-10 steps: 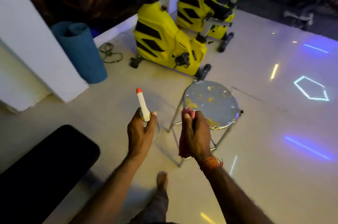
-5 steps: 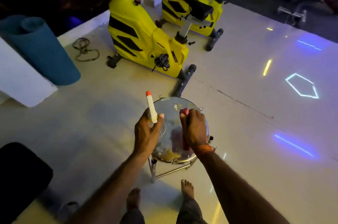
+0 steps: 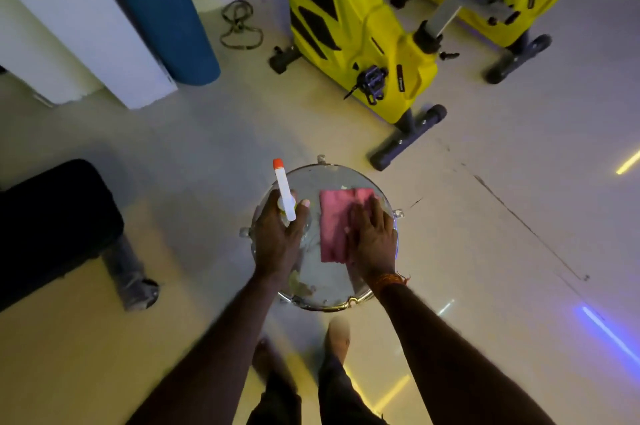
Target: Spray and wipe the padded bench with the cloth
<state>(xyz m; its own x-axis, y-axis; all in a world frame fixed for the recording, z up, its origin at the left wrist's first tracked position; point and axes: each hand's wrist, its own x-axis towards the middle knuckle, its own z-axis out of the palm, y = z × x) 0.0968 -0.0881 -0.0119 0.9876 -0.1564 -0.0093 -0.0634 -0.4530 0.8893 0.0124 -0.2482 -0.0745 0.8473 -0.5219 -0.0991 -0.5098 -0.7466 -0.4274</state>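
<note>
A black padded bench lies at the left edge, apart from both hands. My left hand is wrapped around a white spray bottle with an orange tip, held upright over the left side of a round metal stool. A pink cloth lies spread flat on the stool top. My right hand rests palm down on the cloth's right half, fingers spread.
Two yellow exercise bikes stand behind the stool. A rolled blue mat leans beside a white pillar at the back left, with a coiled cord on the floor. My bare feet are just below the stool.
I have stepped up to the stool and now look straight down on it. The cloth, bunched in my right hand before, now lies flat on the stool top under my palm.
</note>
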